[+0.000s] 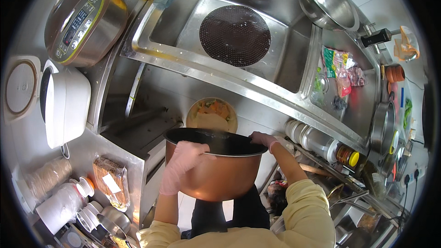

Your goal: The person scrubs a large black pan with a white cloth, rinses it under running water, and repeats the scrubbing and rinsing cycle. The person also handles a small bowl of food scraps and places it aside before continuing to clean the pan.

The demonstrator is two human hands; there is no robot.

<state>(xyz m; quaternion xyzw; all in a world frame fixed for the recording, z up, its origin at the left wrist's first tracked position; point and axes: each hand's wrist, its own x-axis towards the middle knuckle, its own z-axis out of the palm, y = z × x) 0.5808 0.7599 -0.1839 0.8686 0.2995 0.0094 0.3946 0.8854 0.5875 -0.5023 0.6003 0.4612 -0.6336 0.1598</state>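
Observation:
A large copper-coloured inner cooking pot with a dark inside is tilted in front of my body. My left hand, in a thin pink glove, grips its rim on the left. On the far right part of the rim, my gloved right hand has hold of it. The pot's bottom is out of sight. Just beyond the pot stands a round bin with food scraps in it, partly hidden by the pot. Past the counter edge, a dark perforated round mat lies in the steel sink.
A rice cooker and an open white appliance stand at left. A steel bowl leans at the sink's back right. Bagged food lies on the right drainboard. The sink's front edge crosses ahead; jars sit below it.

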